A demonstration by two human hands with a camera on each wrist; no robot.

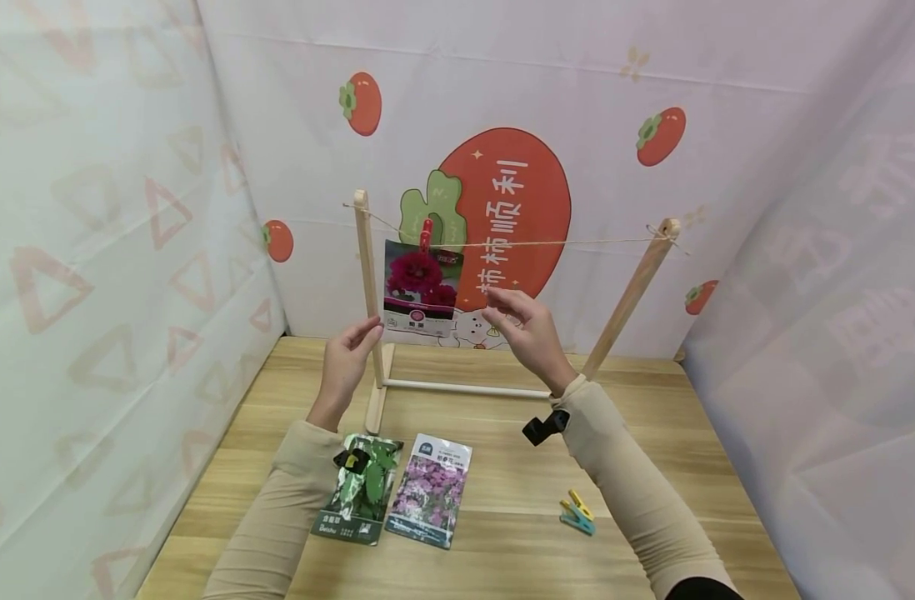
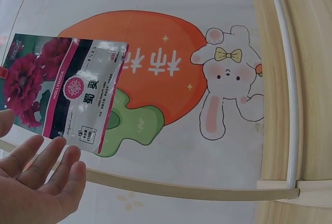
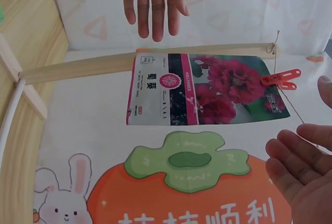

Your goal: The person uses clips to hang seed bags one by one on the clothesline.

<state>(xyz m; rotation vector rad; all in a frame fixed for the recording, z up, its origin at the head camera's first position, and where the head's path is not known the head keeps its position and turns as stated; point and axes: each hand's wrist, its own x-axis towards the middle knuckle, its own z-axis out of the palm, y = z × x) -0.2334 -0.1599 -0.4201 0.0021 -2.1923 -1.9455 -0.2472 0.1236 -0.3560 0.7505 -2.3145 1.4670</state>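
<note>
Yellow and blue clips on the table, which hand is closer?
Right. In the head view, the right hand is raised beyond the yellow and blue clips, slightly left of them; the left hand is raised too, but much farther left.

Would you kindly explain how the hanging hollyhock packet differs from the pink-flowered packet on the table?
The hollyhock packet hangs from the string by a red clothespin, while the pink-flowered packet lies on the table. The hollyhock packet shows a few large magenta blooms; the pink-flowered packet shows many small, paler ones. The hollyhock packet has its white band at the bottom, the pink-flowered packet at the top. Both show flowers and printed text.
</note>
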